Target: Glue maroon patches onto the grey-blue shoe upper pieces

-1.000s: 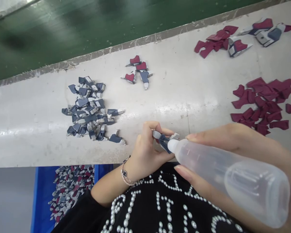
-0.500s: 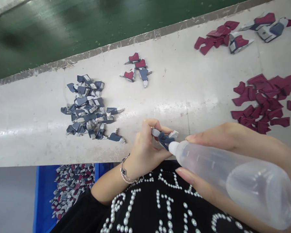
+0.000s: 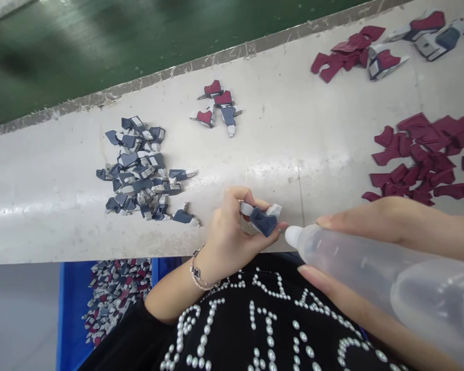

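Observation:
My left hand [image 3: 232, 232] pinches a small blue-grey and white part [image 3: 263, 220] near the table's front edge. On the right, my right hand [image 3: 371, 226] is wrapped round a translucent squeeze bottle [image 3: 355, 268], which lies tilted with its white nozzle pointing left. A short gap separates the nozzle tip from the held part, close to my left fingertips. To the left is a heap of blue-grey and white parts [image 3: 139, 170].
Beyond my hands sits a small group of parts, several with red pieces [image 3: 223, 98]. Dark red pieces [image 3: 425, 154] are heaped at right, more [image 3: 348, 54] at upper right beside larger assemblies [image 3: 386, 62]. A blue bin [image 3: 71, 309] of mixed parts stands below the table [image 3: 42, 206].
The bottle in my right hand has drawn back to the right, away from the part. The part has turned slightly in my left hand, showing more of its blue-grey face.

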A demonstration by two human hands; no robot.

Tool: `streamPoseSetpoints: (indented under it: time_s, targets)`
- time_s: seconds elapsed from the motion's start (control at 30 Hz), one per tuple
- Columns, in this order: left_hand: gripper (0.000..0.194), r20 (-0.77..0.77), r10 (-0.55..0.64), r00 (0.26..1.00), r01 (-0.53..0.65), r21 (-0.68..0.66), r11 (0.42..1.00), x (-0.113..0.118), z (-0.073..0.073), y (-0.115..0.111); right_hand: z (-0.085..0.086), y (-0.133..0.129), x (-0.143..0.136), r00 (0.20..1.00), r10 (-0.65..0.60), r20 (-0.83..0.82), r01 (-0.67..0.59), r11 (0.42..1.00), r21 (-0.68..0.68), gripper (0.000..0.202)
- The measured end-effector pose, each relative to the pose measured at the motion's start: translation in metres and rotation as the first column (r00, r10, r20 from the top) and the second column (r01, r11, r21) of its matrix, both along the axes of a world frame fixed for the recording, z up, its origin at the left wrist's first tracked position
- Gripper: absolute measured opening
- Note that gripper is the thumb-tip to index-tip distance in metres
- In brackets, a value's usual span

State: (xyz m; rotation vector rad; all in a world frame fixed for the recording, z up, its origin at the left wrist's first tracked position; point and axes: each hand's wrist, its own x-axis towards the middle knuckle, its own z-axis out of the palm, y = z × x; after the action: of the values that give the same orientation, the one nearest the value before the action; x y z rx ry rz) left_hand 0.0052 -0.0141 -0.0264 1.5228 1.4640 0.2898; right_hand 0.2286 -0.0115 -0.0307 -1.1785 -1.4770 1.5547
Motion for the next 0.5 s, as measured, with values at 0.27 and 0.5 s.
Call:
streamPoseSetpoints:
  time_s: [0.27, 0.5]
  targets:
    - [0.054, 0.030, -0.027, 0.999, 0.027, 0.003, 1.000, 0.0008, 0.0030, 0.0036, 0.0001, 0.0056, -0.0017, 0.998, -0.058, 0.003, 0.058, 0.998, 0.036, 0.027]
    - [0.055, 0.022, -0.025, 0.999, 0.025, 0.009, 1.000, 0.0003, 0.0026, 0.0025, 0.0010, 0.0006, 0.0029, 0.999, -0.023, 0.038, 0.022, 0.999, 0.032, 0.022]
